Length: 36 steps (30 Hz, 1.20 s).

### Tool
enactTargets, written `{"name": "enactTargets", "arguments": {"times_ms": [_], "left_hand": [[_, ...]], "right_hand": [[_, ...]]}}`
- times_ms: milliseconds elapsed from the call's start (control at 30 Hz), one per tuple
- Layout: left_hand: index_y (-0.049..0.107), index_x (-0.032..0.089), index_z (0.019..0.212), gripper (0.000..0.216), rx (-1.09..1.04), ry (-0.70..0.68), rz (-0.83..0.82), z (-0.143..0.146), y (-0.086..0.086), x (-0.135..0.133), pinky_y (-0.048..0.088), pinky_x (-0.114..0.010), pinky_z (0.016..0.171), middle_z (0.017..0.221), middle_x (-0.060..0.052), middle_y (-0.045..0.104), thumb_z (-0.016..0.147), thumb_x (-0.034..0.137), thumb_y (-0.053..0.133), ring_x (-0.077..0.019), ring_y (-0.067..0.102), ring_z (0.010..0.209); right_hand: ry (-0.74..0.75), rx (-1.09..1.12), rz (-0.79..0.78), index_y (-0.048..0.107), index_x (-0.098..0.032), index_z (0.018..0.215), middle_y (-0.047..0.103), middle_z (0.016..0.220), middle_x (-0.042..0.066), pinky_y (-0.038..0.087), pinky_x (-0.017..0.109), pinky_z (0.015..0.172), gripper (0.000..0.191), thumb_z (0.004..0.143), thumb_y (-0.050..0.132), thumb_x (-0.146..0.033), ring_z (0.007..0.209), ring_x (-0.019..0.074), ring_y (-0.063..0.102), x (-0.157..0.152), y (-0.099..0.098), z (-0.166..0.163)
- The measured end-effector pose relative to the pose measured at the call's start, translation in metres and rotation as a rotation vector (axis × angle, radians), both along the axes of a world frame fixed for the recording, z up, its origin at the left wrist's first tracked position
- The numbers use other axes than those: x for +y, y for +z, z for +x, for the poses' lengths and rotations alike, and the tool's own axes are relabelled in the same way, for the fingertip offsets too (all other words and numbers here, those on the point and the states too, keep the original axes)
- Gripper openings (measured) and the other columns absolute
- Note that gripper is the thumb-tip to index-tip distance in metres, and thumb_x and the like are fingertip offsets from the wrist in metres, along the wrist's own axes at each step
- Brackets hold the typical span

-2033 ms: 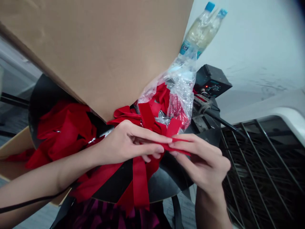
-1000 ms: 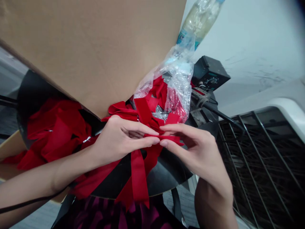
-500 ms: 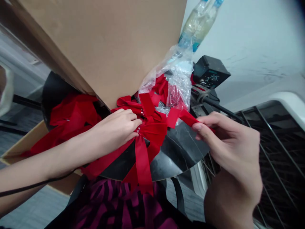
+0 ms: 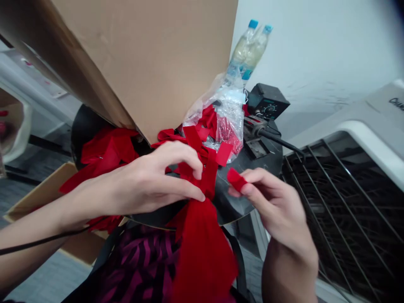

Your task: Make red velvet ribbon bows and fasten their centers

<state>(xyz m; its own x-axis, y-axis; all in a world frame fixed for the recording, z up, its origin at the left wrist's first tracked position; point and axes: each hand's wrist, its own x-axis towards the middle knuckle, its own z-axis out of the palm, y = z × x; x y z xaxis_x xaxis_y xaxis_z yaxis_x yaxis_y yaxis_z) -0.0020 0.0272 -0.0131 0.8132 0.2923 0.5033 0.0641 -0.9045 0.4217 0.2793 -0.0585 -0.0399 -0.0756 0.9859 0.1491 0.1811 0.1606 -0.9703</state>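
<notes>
My right hand [image 4: 274, 206] pinches a short strip of red ribbon [image 4: 236, 179] between thumb and forefinger, its end sticking out to the left. Thumb and forefinger of my left hand [image 4: 167, 179] are spread apart over a red fabric bow [image 4: 200, 248]. The thumb tip touches the bow's upper part, and its wide tail hangs over the table edge toward my lap. Behind my fingers, a clear plastic bag [image 4: 232, 113] holds more red ribbon pieces. Another heap of red bows [image 4: 109, 151] lies beyond my left wrist.
A large cardboard box [image 4: 151, 54] stands on the round black table [image 4: 259, 168]. Past the bag are two bottles with blue caps [image 4: 249, 50] and a black control box with a dial [image 4: 268, 102]. A wire-fronted heater [image 4: 350, 189] stands at right, an open carton [image 4: 41, 189] below left.
The red bow has come down toward my lap, its wide tail now spread out. My left fingers have opened from their grip. My right hand has moved left and down with the ribbon strip.
</notes>
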Motion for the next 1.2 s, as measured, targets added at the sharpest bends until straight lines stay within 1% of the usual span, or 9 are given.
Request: {"name": "enactTargets", "arguments": {"times_ms": [100, 167, 267, 367, 433, 567, 767, 1000, 1200], "left_hand": [[0.084, 0.03, 0.1, 0.027, -0.173, 0.118, 0.105, -0.001, -0.004, -0.002, 0.047, -0.034, 0.079, 0.082, -0.002, 0.052, 0.085, 0.008, 0.08, -0.0187, 0.055, 0.082], [0.083, 0.027, 0.109, 0.034, -0.174, 0.087, -0.005, -0.005, -0.006, -0.002, 0.046, -0.029, 0.067, 0.075, 0.001, 0.051, 0.087, 0.002, 0.074, -0.0139, 0.054, 0.067], [0.08, 0.023, 0.119, 0.038, -0.086, 0.048, -0.267, -0.01, -0.01, -0.001, 0.053, -0.023, 0.076, 0.095, -0.005, 0.073, 0.095, 0.0, 0.061, -0.0134, 0.07, 0.082], [0.079, 0.022, 0.114, 0.027, -0.094, 0.101, -0.591, -0.008, -0.017, -0.003, 0.056, -0.024, 0.094, 0.112, -0.007, 0.079, 0.101, 0.011, 0.059, -0.0172, 0.075, 0.104], [0.074, 0.022, 0.104, 0.013, -0.2, 0.192, -0.824, -0.001, -0.023, -0.006, 0.06, -0.024, 0.091, 0.108, -0.004, 0.078, 0.094, 0.015, 0.073, -0.0172, 0.077, 0.101], [0.061, 0.022, 0.096, 0.046, -0.339, 0.297, -1.174, 0.013, -0.027, -0.012, 0.065, -0.023, 0.08, 0.09, 0.002, 0.079, 0.067, 0.005, 0.092, -0.019, 0.081, 0.09], [0.076, 0.018, 0.096, 0.036, -0.27, 0.379, -1.173, 0.02, -0.019, -0.019, 0.064, -0.018, 0.082, 0.092, 0.0, 0.084, 0.067, 0.004, 0.091, -0.0163, 0.082, 0.089], [0.066, 0.016, 0.071, 0.029, -0.352, 0.546, -1.129, 0.026, -0.021, -0.024, 0.057, -0.011, 0.066, 0.074, 0.004, 0.078, 0.068, 0.011, 0.094, -0.0088, 0.074, 0.069], [0.061, 0.017, 0.071, 0.035, -0.34, 0.55, -1.137, 0.024, -0.022, -0.021, 0.057, -0.015, 0.067, 0.074, 0.001, 0.077, 0.069, 0.022, 0.096, -0.0116, 0.073, 0.071]], "right_hand": [[0.055, 0.035, -0.06, 0.072, -0.024, 0.09, 0.075, 0.093, 0.0, 0.054, 0.019, 0.074, 0.014, 0.099, 0.072, -0.034, 0.082, 0.0106, 0.068, -0.001, -0.007, -0.02], [0.057, 0.089, -0.086, 0.07, -0.023, 0.089, 0.074, 0.089, -0.001, 0.054, 0.019, 0.071, 0.016, 0.1, 0.071, -0.035, 0.076, 0.0093, 0.066, -0.001, -0.011, -0.03], [0.033, 0.17, -0.087, 0.069, -0.023, 0.089, 0.076, 0.089, -0.001, 0.055, 0.022, 0.071, 0.018, 0.1, 0.07, -0.037, 0.074, 0.0106, 0.068, -0.002, -0.018, -0.04], [-0.022, 0.146, -0.023, 0.07, -0.024, 0.092, 0.077, 0.093, 0.0, 0.057, 0.025, 0.075, 0.015, 0.101, 0.07, -0.036, 0.078, 0.0124, 0.07, -0.004, -0.02, -0.046], [-0.059, 0.054, 0.046, 0.071, -0.025, 0.093, 0.075, 0.092, -0.001, 0.056, 0.026, 0.077, 0.012, 0.101, 0.069, -0.034, 0.081, 0.0126, 0.07, -0.006, -0.02, -0.05], [-0.098, -0.072, 0.084, 0.069, -0.026, 0.09, 0.067, 0.08, -0.004, 0.051, 0.023, 0.068, 0.016, 0.102, 0.067, -0.034, 0.071, 0.0102, 0.065, -0.008, -0.017, -0.058], [-0.138, -0.185, 0.018, 0.071, -0.023, 0.09, 0.071, 0.08, -0.003, 0.049, 0.022, 0.062, 0.017, 0.102, 0.068, -0.036, 0.067, 0.01, 0.065, -0.005, -0.016, -0.063], [-0.205, -0.299, 0.081, 0.074, -0.023, 0.092, 0.075, 0.085, 0.0, 0.052, 0.025, 0.071, 0.014, 0.1, 0.07, -0.034, 0.074, 0.0121, 0.068, -0.006, -0.012, -0.067], [-0.213, 0.104, -0.085, 0.078, -0.022, 0.088, 0.071, 0.071, -0.002, 0.052, 0.023, 0.055, 0.014, 0.087, 0.083, -0.035, 0.059, 0.0114, 0.064, 0.001, -0.017, -0.071]]}}
